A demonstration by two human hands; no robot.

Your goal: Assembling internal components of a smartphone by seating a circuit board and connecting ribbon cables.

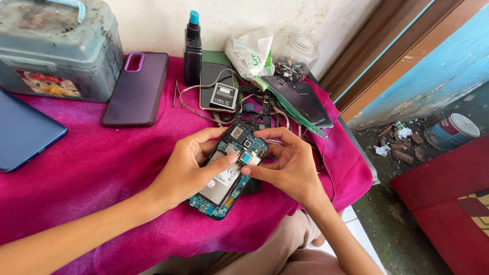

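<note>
An opened phone [230,179] lies face down on the magenta cloth [97,163], its blue circuit board and silver battery bay exposed. My left hand [186,170] grips its left side, thumb resting across the battery bay. My right hand [289,164] holds its right edge, with the thumb tip and forefinger pressing near the board's upper part by the camera. Both hands hold the phone together near the table's front edge.
Behind lie a loose battery [224,95], a black phone frame [253,114] with wires, dark phones [303,102], a black bottle with blue cap [192,48], a glass jar [295,53], a purple case [136,87], a blue phone [23,130], a grey toolbox [58,46].
</note>
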